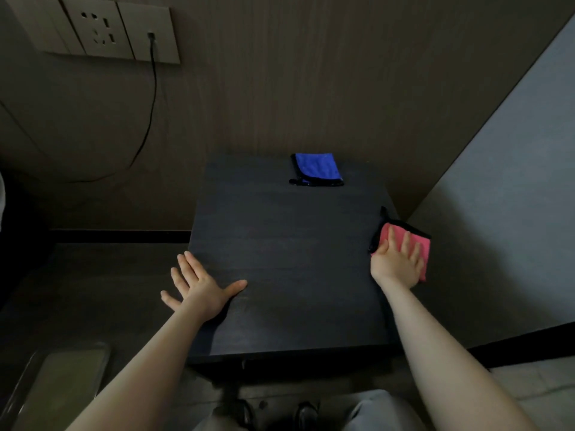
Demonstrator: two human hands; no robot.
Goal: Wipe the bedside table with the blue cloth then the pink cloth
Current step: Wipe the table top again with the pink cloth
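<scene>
The dark bedside table (286,259) fills the middle of the view. A folded blue cloth (317,169) with black trim lies at the table's far edge, near the wall, untouched. A pink cloth (418,244) with black trim hangs over the table's right edge. My right hand (398,262) lies flat on the pink cloth with fingers spread, pressing it against the table's right side. My left hand (199,284) rests flat and empty on the table's left edge, with the thumb on the top.
A wood-panelled wall stands behind the table with a socket plate (96,29) and a black cable (149,113) hanging down. A grey wall (504,181) closes the right side. A glossy tray-like object (59,377) lies low at the left. My shoes (277,413) show below.
</scene>
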